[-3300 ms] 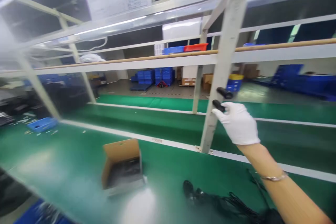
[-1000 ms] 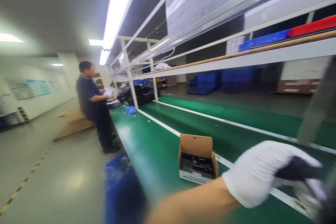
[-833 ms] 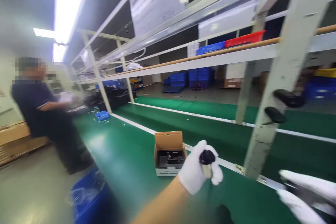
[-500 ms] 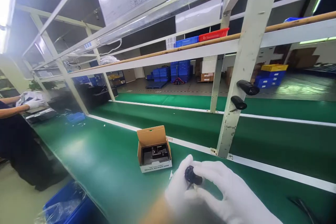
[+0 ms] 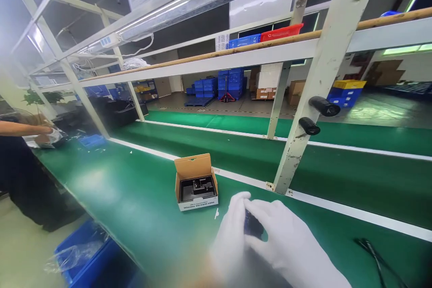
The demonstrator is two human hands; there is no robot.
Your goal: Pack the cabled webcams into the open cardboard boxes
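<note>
Both my hands wear white gloves and meet low in the view, just right of the small carton. My left hand (image 5: 231, 229) is closed around a small black part (image 5: 253, 225), mostly hidden by the gloves. From the right, my right hand (image 5: 286, 234) reaches over it, thumb and fingers curved about the same part. Ahead and to the left, an open cardboard box (image 5: 199, 203) with lettering on its white front holds a black insert (image 5: 186, 191) with shaped recesses. A small white scrap (image 5: 216, 213) lies between the box and my left hand.
Two black cylinders (image 5: 324, 106) stick out from the white post (image 5: 300, 144) at right. Thin black cable-like pieces (image 5: 374, 256) lie at the lower right. Below the bench edge sits a blue bin (image 5: 81, 256) with clear plastic. A co-worker's arm (image 5: 23, 129) is at far left.
The view has shifted slightly. My fingers have closed further over the black part, which now shows less than before. The co-worker's hands have moved lower.
</note>
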